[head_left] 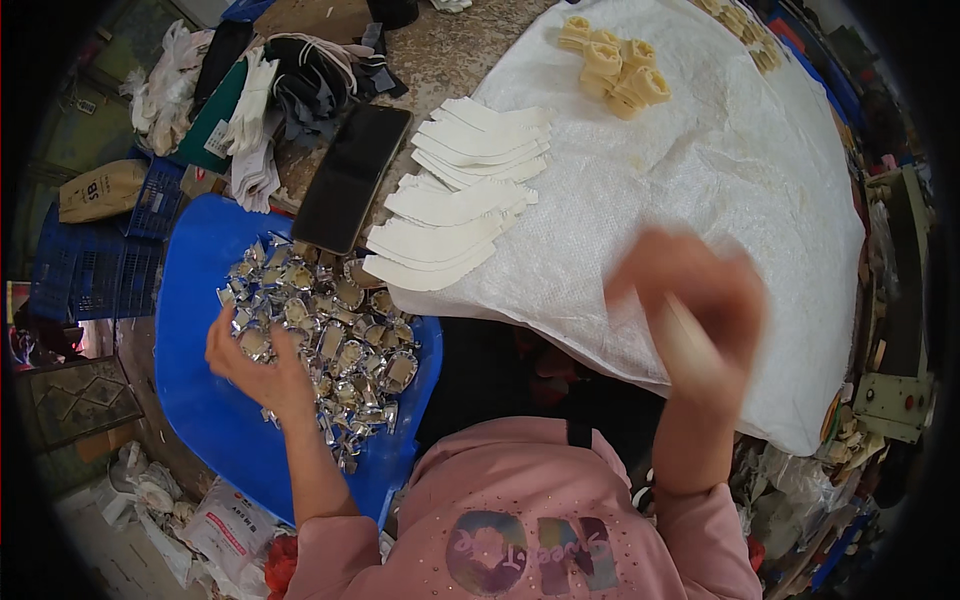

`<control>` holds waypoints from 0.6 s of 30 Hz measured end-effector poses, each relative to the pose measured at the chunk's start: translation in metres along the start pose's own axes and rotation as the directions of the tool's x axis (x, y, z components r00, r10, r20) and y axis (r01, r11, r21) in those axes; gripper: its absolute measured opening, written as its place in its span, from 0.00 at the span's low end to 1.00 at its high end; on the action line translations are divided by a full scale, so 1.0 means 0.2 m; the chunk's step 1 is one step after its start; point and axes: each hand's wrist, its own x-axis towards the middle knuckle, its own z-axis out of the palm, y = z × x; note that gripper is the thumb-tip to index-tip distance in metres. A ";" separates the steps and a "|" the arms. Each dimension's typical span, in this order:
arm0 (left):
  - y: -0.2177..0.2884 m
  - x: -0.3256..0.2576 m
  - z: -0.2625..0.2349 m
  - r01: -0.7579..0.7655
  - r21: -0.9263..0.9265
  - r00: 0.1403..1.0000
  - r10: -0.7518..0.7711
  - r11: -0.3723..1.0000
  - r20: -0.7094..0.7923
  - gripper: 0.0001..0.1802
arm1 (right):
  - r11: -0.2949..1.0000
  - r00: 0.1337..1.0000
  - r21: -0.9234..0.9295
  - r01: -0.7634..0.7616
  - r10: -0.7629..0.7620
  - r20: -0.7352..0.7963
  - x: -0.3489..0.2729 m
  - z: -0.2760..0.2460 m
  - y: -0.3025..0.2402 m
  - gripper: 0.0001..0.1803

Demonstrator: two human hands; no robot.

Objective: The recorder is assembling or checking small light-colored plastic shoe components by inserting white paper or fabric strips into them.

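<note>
My left hand (258, 375) reaches into a blue plastic tub (190, 300) heaped with small shiny silver pieces that have beige faces (345, 340). Its thumb and fingers are apart over the pieces, and nothing shows held between them. Over the white woven sheet (790, 290), my right hand (700, 300) is smeared by motion, so whether it holds anything is unclear. White curved strips (450, 215) lie overlapped in a fan along the sheet's left edge. A cluster of cream-coloured rolled pieces (615, 65) sits at the sheet's far side.
A black phone (352, 178) lies between the tub and the strips. White gloves (250, 100) and dark cloth (305, 90) are piled at the far left, near blue crates (85, 265). A green-grey machine (890, 400) stands at the right.
</note>
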 end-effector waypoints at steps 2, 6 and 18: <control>0.17 0.01 0.03 -0.164 -0.291 0.978 0.194 0.943 0.080 0.22 | 0.935 0.976 -0.299 -0.190 0.146 -0.164 0.09 -0.03 0.33 0.05; 0.53 -0.01 0.11 -0.290 -0.672 0.831 0.528 0.681 0.177 0.19 | 0.645 0.976 -0.739 -0.192 0.205 -0.075 0.16 -0.03 0.51 0.07; 0.79 -0.09 0.24 -0.456 -0.666 0.563 0.771 0.590 0.298 0.25 | 0.465 0.946 -0.867 -0.181 0.323 -0.024 0.27 0.09 0.63 0.05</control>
